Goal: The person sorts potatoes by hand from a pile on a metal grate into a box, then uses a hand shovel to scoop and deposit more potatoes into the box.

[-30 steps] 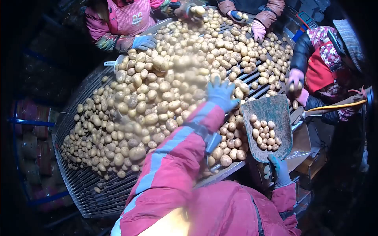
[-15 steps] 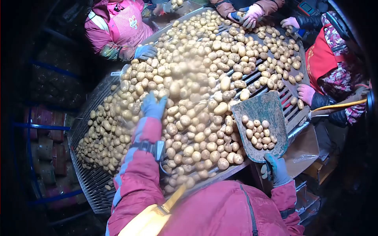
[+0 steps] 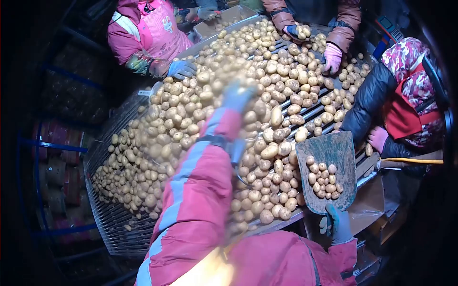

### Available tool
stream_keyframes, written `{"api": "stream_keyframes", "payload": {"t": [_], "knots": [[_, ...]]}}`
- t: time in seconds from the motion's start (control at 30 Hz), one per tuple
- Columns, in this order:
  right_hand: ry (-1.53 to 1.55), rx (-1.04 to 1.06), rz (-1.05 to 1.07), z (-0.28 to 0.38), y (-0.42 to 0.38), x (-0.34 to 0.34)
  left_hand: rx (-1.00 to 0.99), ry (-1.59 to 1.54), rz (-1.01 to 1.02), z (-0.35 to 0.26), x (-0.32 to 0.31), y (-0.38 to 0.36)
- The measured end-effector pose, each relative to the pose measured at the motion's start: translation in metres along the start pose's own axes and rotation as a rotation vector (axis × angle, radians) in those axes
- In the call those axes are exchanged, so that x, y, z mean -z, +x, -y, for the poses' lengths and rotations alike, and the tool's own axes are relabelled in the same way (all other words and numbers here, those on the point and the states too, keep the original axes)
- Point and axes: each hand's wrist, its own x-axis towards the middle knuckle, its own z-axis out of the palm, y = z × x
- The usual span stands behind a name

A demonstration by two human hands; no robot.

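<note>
My left hand (image 3: 238,97), in a blue glove, reaches over the potatoes (image 3: 269,151) heaped on the slatted metal table. It is smeared by motion, so its fingers and anything in them cannot be made out. In a blue-green glove, my right hand (image 3: 338,224) is closed on the near end of a worn green scoop (image 3: 344,157). Several small potatoes (image 3: 324,178) lie in the scoop, which rests at the table's right front edge.
Across the table, a person in a pink apron (image 3: 160,28) rests a gloved hand on the potatoes. Another person's gloved hands (image 3: 332,58) are at the back right. A person in a red apron (image 3: 405,112) leans in at the right. Cardboard (image 3: 367,198) lies below the scoop.
My left hand has moved right and farther across the heap. The scoop appears slightly lower and to the right. The person at the right has bent forward, and the back-right person's hands have parted.
</note>
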Motion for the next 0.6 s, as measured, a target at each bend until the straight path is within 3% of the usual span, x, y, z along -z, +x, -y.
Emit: {"api": "stream_keyframes", "payload": {"t": [0.07,0.1,0.23,0.27,0.33,0.43,0.5,0.57,0.6], "knots": [[0.019,0.021,-0.029,0.000,-0.003,0.000,-0.069,0.162,0.033,-0.007,-0.025,0.003],[0.025,0.029,-0.035,0.003,-0.005,0.002,-0.050,0.052,0.140,-0.003,-0.037,0.006],[0.023,0.061,-0.017,0.014,-0.011,-0.005,-0.264,0.156,0.091,0.001,-0.057,-0.046],[0.010,0.077,-0.013,0.018,-0.011,-0.006,-0.244,0.226,0.253,-0.029,-0.034,-0.070],[0.019,0.082,0.001,0.018,-0.008,-0.012,-0.357,0.027,0.168,-0.002,-0.043,-0.094],[0.007,0.062,0.029,0.019,-0.006,-0.013,-0.348,0.043,0.105,0.012,0.009,-0.106],[-0.014,0.065,0.052,0.015,-0.006,-0.011,-0.310,0.380,-0.179,0.048,0.047,-0.093],[-0.016,0.056,0.052,0.008,-0.007,-0.011,-0.098,0.788,-0.214,0.102,0.073,-0.071],[-0.015,0.046,0.042,0.006,-0.009,-0.012,-0.074,0.709,-0.152,0.122,0.079,-0.065]]}}
